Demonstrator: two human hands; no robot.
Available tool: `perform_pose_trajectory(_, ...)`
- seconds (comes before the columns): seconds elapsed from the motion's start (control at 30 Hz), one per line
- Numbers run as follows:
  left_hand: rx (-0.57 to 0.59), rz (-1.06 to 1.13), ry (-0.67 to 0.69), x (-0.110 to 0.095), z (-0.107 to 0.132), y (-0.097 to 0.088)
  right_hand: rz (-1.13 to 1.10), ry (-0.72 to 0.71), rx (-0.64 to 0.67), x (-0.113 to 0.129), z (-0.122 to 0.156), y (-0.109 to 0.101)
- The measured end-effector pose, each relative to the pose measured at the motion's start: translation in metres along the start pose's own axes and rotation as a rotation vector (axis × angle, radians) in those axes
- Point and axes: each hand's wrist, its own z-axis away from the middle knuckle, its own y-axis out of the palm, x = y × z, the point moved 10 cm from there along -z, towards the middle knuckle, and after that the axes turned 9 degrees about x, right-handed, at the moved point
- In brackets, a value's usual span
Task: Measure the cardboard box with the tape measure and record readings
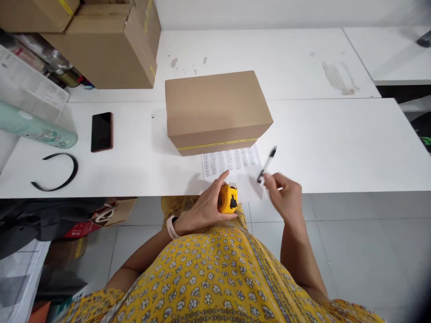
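My left hand (210, 202) is wrapped round a yellow-and-black tape measure (229, 198) at the table's front edge, thumb raised. A clear pen with black ends (267, 164) is at the right edge of a printed paper sheet (232, 163). My right hand (284, 195) is right beside the pen's lower end, its fingers curled in and slightly blurred. Whether those fingers touch the pen or hold anything small is hidden. Behind the sheet stands a closed brown cardboard box (218, 105) with yellow tape along its front, covering the sheet's far part.
On the left lie a dark phone (102, 132), a black headband (72, 166) and a mint-green bottle (37, 128). Larger cardboard boxes (107, 49) are stacked at the back left. The white table (336, 143) has a seam across it and ends just before my body.
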Motion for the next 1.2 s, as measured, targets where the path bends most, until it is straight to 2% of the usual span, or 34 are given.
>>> perform_pose_trajectory(0.07,-0.054,-0.144,0.0,-0.004,-0.002,-0.011,0.161,0.192,-0.138,-0.035,-0.016,-0.016)
perform_pose_trajectory(0.1,-0.078,-0.234,0.0,-0.006,-0.004,-0.017,0.222,0.257,-0.154,-0.048,-0.026,-0.017)
perform_pose_trajectory(0.17,-0.119,-0.43,-0.016,-0.007,-0.008,-0.028,0.307,0.324,-0.08,-0.067,-0.048,-0.007)
perform_pose_trajectory(0.23,-0.142,-0.606,-0.064,-0.003,-0.013,-0.038,0.348,0.306,0.021,-0.074,-0.066,0.009)
perform_pose_trajectory(0.3,-0.141,-0.729,-0.124,0.005,-0.017,-0.046,0.334,0.237,0.064,-0.072,-0.076,0.017)
perform_pose_trajectory(0.37,-0.125,-0.795,-0.165,0.012,-0.02,-0.051,0.215,0.186,0.041,-0.072,-0.077,0.011)
perform_pose_trajectory(0.43,-0.137,-0.832,-0.16,0.012,-0.022,-0.052,-0.06,0.172,-0.007,-0.077,-0.068,-0.003)
perform_pose_trajectory(0.5,-0.162,-0.828,-0.087,0.002,-0.025,-0.043,-0.423,0.129,-0.02,-0.079,-0.056,-0.015)
perform_pose_trajectory(0.57,-0.133,-0.771,0.039,-0.011,-0.03,-0.02,-0.692,0.046,0.004,-0.071,-0.043,-0.023)
perform_pose_trajectory(0.6,-0.088,-0.734,0.102,-0.016,-0.034,-0.004,-0.755,0.009,0.019,-0.065,-0.037,-0.025)
perform_pose_trajectory(0.7,0.076,-0.672,0.201,-0.021,-0.048,0.045,-0.765,-0.03,0.038,-0.048,-0.025,-0.019)
perform_pose_trajectory(0.8,0.183,-0.708,0.2,-0.013,-0.059,0.074,-0.75,-0.014,0.018,-0.039,-0.025,0.003)
perform_pose_trajectory(0.87,0.217,-0.761,0.206,-0.009,-0.062,0.082,-0.779,0.024,0.018,-0.038,-0.031,0.023)
perform_pose_trajectory(1.0,0.214,-0.858,0.217,-0.007,-0.061,0.081,-0.816,0.068,0.127,-0.038,-0.046,0.059)
perform_pose_trajectory(1.1,0.207,-0.892,0.206,-0.008,-0.061,0.081,-0.723,0.089,0.14,-0.044,-0.053,0.068)
perform_pose_trajectory(1.2,0.204,-0.9,0.213,-0.008,-0.062,0.082,-0.636,0.084,0.107,-0.047,-0.056,0.066)
